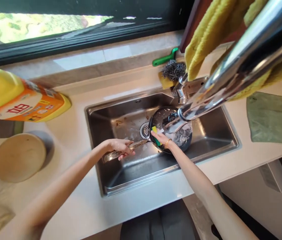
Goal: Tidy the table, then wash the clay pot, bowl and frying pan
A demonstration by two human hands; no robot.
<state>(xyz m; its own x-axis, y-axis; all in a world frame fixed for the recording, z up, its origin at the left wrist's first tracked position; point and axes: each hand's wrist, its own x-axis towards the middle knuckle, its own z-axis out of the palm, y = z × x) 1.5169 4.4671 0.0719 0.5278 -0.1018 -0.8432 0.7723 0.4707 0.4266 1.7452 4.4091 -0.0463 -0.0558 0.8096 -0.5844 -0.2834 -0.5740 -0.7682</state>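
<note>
A dark frying pan [186,144] lies in the steel sink [126,171], with white suds inside it. My left hand [121,146] is closed round the pan's handle [141,144], which points to the left. Over the pan's near left rim, my right hand [163,139] presses a yellow and green sponge [154,129] against the pan. The faucet's chrome spout [206,86] hangs over the pan and hides part of its inside. The drain [144,130] shows just left of the pan.
Behind the sink lie a steel wool scourer [173,70] and a green-handled tool [164,60]. A yellow detergent bottle [31,100] and a round bowl [18,157] stand at left. Yellow towels [203,36] hang upper right; a green cloth [272,118] lies at right.
</note>
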